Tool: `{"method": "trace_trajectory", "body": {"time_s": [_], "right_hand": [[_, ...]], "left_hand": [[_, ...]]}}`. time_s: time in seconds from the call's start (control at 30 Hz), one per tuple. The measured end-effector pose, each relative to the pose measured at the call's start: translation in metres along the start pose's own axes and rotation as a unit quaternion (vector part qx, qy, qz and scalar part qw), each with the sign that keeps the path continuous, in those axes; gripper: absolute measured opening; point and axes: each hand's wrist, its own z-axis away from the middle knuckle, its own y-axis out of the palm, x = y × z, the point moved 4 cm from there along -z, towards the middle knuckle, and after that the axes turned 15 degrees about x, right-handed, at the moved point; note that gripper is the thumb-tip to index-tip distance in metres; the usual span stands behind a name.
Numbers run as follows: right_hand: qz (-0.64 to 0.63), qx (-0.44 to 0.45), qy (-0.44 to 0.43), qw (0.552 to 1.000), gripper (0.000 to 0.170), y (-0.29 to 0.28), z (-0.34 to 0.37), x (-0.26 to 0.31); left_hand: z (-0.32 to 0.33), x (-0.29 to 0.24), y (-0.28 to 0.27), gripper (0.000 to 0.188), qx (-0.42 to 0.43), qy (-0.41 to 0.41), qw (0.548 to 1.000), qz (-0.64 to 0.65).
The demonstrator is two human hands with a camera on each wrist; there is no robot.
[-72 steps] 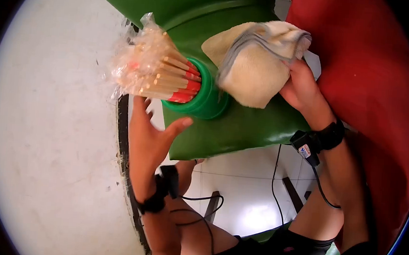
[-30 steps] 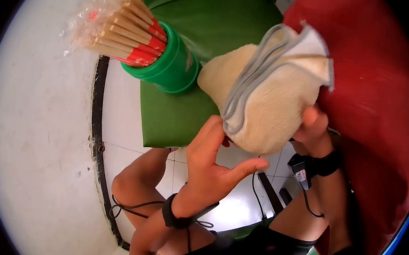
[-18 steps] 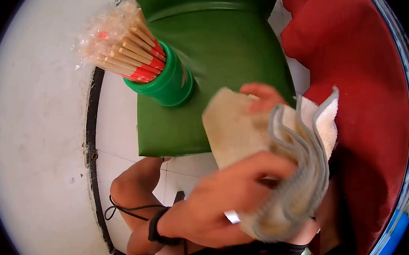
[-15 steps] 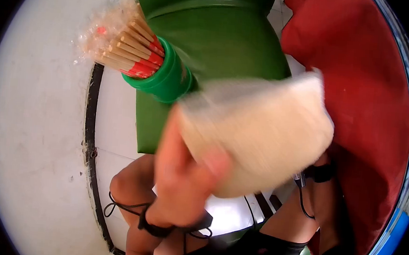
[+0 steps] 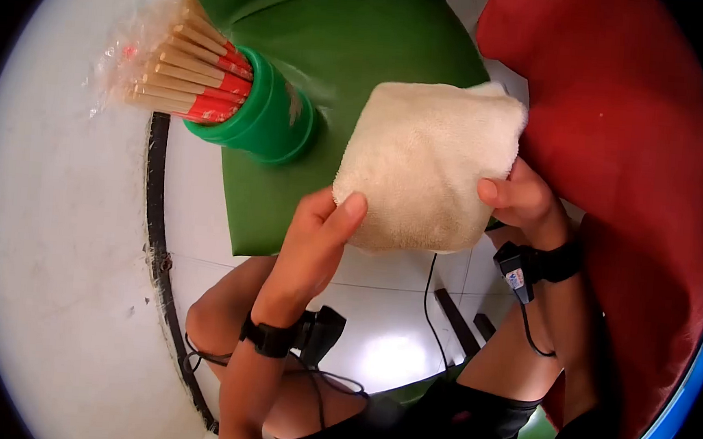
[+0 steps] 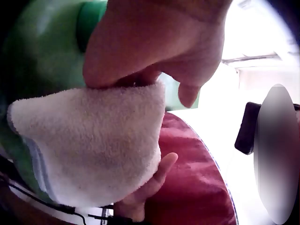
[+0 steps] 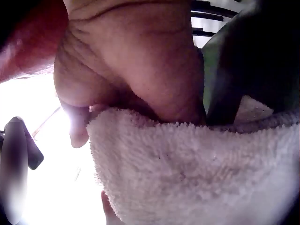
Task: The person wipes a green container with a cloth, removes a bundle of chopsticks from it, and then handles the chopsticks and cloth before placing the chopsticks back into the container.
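A folded cream cloth (image 5: 429, 164) is held up between both hands, over the front of the green seat. At its lower left corner the left hand (image 5: 313, 237) grips it, thumb on top and fingers underneath. My right hand (image 5: 526, 197) holds the right edge, its thumb over the near face. In the left wrist view the cloth (image 6: 93, 140) shows a grey trim along one side, with the left hand (image 6: 154, 42) above. The right wrist view has the right hand (image 7: 131, 61) against the fluffy cloth (image 7: 187, 173); its fingertips are hidden.
On the green chair (image 5: 356, 40) a green container (image 5: 273, 120) holds wooden sticks (image 5: 190, 74) with red bands under clear plastic. A red cloth surface (image 5: 609, 156) lies at the right, a pale wall (image 5: 58, 223) at the left. Cables hang near the knees.
The cloth, blurred and turning before, is now flat-faced between the hands. The left hand, reaching near the container at first, has come to the cloth's left corner.
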Motion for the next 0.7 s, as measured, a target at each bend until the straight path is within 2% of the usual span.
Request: {"method": "trace_trajectory", "body": {"time_s": [0.1, 0.2, 0.3, 0.4, 0.47, 0.53, 0.6, 0.67, 0.7], "right_hand": [[0.032, -0.008, 0.04, 0.999, 0.071, 0.002, 0.0, 0.006], [0.111, 0.014, 0.089, 0.99, 0.071, 0.0, 0.005, 0.013], [0.178, -0.055, 0.155, 0.97, 0.067, -0.011, 0.011, 0.021], [0.099, -0.023, 0.186, 0.977, 0.064, -0.017, 0.008, 0.026], [0.11, -0.039, 0.28, 0.953, 0.062, -0.019, 0.013, 0.035], [0.125, -0.065, 0.234, 0.962, 0.059, -0.015, 0.012, 0.04], [0.14, -0.101, 0.046, 0.984, 0.056, -0.003, 0.01, 0.038], [-0.019, -0.189, 0.001, 0.982, 0.054, -0.016, 0.026, 0.03], [-0.021, -0.16, -0.004, 0.987, 0.044, -0.017, 0.028, 0.031]], "left_hand": [[-0.002, -0.004, 0.0, 0.046, -0.035, -0.039, 0.999, -0.009], [-0.006, -0.006, 0.005, 0.043, -0.037, -0.042, 0.998, -0.03], [-0.009, -0.01, 0.002, 0.043, -0.059, -0.037, 0.997, 0.034], [-0.015, -0.01, -0.001, 0.043, -0.041, -0.034, 0.992, 0.113], [-0.021, -0.015, -0.001, 0.044, -0.028, -0.034, 0.991, 0.124], [-0.022, -0.022, 0.001, 0.045, -0.028, -0.014, 0.995, 0.095], [-0.019, -0.032, 0.006, 0.048, -0.044, 0.026, 0.998, 0.024], [0.01, -0.03, -0.004, 0.046, -0.149, 0.005, 0.98, 0.132], [0.009, -0.041, -0.001, 0.035, -0.085, 0.037, 0.995, 0.041]]}}
